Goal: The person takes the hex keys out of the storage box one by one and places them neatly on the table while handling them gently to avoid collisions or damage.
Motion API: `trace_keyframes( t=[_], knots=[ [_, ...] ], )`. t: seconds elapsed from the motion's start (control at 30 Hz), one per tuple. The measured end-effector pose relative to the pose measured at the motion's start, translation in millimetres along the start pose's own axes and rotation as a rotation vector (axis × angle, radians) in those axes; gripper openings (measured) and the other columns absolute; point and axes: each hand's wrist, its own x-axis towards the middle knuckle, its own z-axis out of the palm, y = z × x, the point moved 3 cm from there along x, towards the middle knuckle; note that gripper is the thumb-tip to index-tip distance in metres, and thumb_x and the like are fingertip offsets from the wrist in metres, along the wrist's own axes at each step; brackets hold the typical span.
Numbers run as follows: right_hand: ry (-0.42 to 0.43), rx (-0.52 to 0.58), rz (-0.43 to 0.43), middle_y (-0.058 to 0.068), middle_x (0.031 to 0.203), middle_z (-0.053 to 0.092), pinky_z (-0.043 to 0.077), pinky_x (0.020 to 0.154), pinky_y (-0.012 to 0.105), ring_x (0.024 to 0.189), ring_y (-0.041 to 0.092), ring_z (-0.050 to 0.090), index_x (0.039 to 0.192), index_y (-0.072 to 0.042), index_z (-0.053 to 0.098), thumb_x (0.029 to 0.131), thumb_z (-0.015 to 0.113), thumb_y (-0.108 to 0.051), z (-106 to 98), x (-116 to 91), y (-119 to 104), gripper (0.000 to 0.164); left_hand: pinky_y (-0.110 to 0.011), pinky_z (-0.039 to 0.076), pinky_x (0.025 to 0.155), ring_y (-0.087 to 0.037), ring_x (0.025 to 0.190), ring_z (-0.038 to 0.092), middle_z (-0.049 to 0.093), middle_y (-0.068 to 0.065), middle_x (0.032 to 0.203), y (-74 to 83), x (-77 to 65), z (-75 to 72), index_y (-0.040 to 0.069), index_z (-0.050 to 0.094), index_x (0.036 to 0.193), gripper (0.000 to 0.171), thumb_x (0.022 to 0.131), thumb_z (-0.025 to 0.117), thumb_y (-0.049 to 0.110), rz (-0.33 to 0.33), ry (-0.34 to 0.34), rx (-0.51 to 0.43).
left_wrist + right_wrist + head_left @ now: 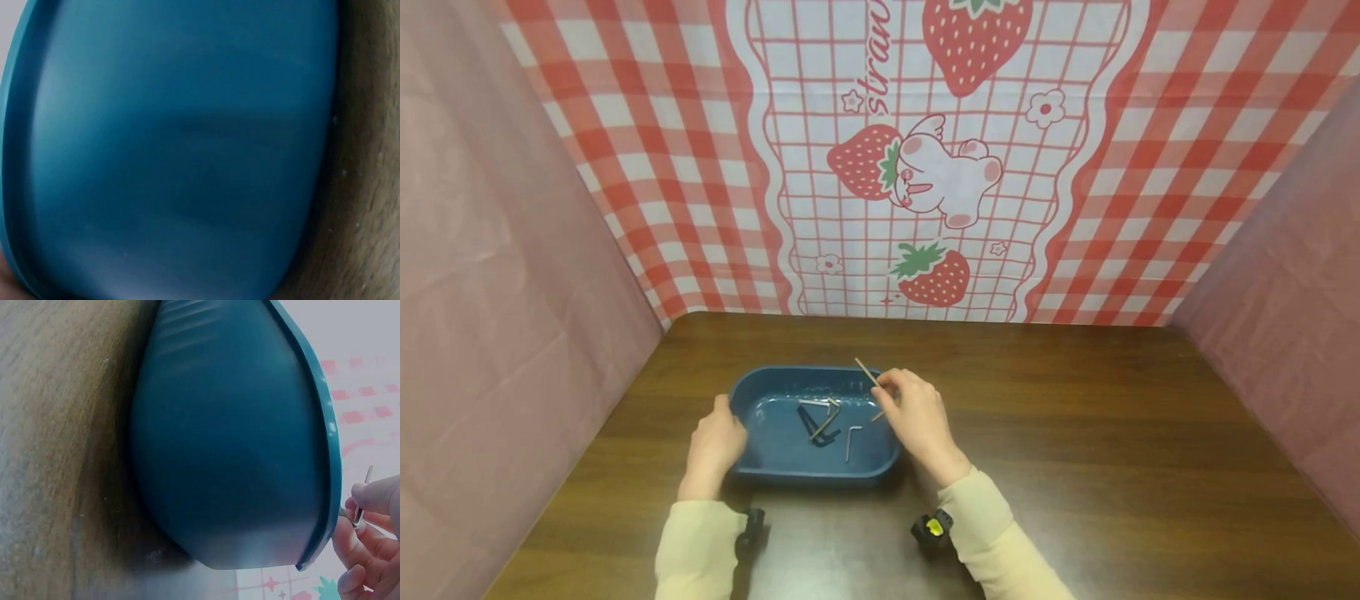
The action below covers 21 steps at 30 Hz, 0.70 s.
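Observation:
A blue tray (812, 477) stands on the table. At its left end my left hand (715, 442) grips the rim; in the left wrist view the tray's outer wall (181, 125) fills most of the picture, with a bit of skin at the lower left corner. Over the right rim, my right hand (919, 412) pinches a thin metal hex key (359, 516) between thumb and fingers. Its long end (866, 370) points up and left in the head view. Inside the tray lie several more hex keys: a silver one (848, 446) apart at the right, others, including black ones (807, 423), crossed near the middle.
The brown wooden table (1075, 450) extends on both sides of the tray. A red checked strawberry cloth (925, 167) hangs behind it, and pink curtains (527, 275) flank both sides. Wrist cameras (931, 528) sit at both cuffs.

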Motion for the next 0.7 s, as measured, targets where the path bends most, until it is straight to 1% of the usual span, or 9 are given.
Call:
trace_keyframes(
  t=[0.17, 0.4, 0.7],
  knots=[
    [0.02, 0.027, 0.025, -0.001, 0.077, 0.06, 0.048, 0.062, 0.029, 0.065, 0.011, 0.061, 0.086, -0.011, 0.067, 0.081, 0.067, -0.019, -0.7, -1.8, 4.7, 0.009, -0.057, 0.043, 0.076, -0.055, 0.097, 0.051, 0.049, -0.04, 0.113, -0.4, -0.4, 0.6, -0.009, 0.028, 0.13, 0.045, 0.088, 0.03, 0.008, 0.01, 0.004, 0.006],
    [0.065, 0.035, 0.048, 0.0, 0.075, 0.059, 0.046, 0.059, 0.03, 0.061, 0.012, 0.057, 0.087, -0.01, 0.068, 0.081, 0.068, -0.018, -7.4, -1.7, 9.6, 0.01, -0.058, 0.042, 0.079, -0.055, 0.098, 0.051, 0.049, -0.04, 0.114, 0.6, -0.2, -0.4, -0.008, 0.029, 0.13, 0.045, 0.089, 0.029, 0.009, 0.016, 0.01, 0.005],
    [0.076, 0.047, 0.118, 0.0, 0.075, 0.061, 0.046, 0.06, 0.032, 0.063, 0.012, 0.058, 0.087, -0.009, 0.068, 0.081, 0.067, -0.018, -12.2, -3.8, 22.5, 0.011, -0.058, 0.042, 0.078, -0.055, 0.098, 0.051, 0.049, -0.041, 0.113, 1.3, -0.3, -1.8, -0.008, 0.028, 0.13, 0.045, 0.089, 0.029, 0.009, 0.009, 0.002, 0.007]
  ],
)
